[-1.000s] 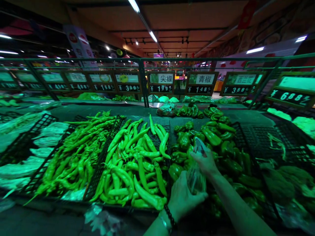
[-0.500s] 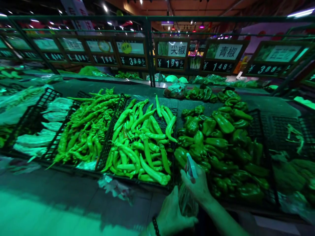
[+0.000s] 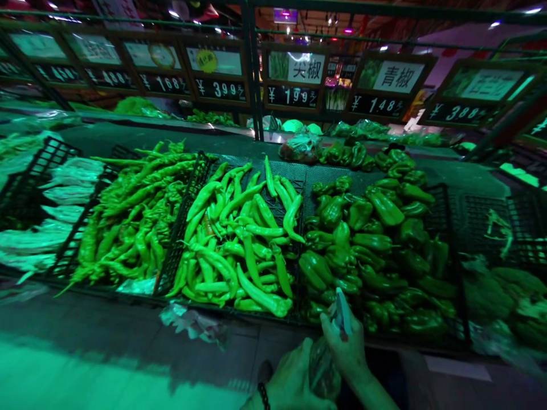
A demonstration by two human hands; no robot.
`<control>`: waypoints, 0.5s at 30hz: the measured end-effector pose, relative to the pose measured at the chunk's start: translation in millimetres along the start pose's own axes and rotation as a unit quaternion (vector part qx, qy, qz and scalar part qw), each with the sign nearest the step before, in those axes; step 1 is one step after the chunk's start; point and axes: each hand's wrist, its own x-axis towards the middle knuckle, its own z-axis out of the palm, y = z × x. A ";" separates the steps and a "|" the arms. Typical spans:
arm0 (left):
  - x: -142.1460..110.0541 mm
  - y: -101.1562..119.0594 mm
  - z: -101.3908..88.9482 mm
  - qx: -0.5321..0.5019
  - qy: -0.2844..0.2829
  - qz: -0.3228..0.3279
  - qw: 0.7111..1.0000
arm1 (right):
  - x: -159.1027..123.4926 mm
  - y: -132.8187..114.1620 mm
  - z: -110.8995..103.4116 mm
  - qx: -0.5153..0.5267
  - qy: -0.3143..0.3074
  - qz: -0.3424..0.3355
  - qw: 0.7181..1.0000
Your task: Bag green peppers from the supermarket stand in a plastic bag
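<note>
Low in the view, my left hand (image 3: 294, 373), with a dark beaded bracelet at the wrist, is curled round the side of a clear plastic bag (image 3: 323, 370). Something dark green shows through the bag, too dim to name. My right hand (image 3: 349, 344) is closed on a slim, flat, pale object (image 3: 343, 314) seen nearly edge-on; its kind is unclear. That hand is beside the bag, at the front edge of a heap of dark green peppers (image 3: 378, 245). Left of them, long pale-green peppers (image 3: 243, 245) fill a black crate.
Thin wrinkled green chillies (image 3: 128, 222) and pale wrapped vegetables (image 3: 68, 193) lie further left. Broccoli-like heads (image 3: 491, 296) are at the right. Price signs (image 3: 294, 80) hang on a rail behind. Crumpled plastic (image 3: 192, 324) hangs off the front edge.
The view has tilted down and shifted slightly. Both hands sit a little lower, and the right hand with the pale object has drawn back from the dark peppers.
</note>
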 end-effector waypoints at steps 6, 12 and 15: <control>29.7 32.7 -2.0 0.003 -0.016 0.030 0.999 | 37.1 -19.5 -28.1 -0.018 0.032 -0.024 0.999; 57.2 74.6 -5.3 0.001 -0.017 0.059 0.998 | 64.4 -44.4 -62.9 -0.042 0.052 -0.020 0.998; 68.7 92.1 -4.4 0.023 -0.015 0.079 0.996 | 75.8 -55.1 -78.0 -0.021 0.084 -0.015 0.996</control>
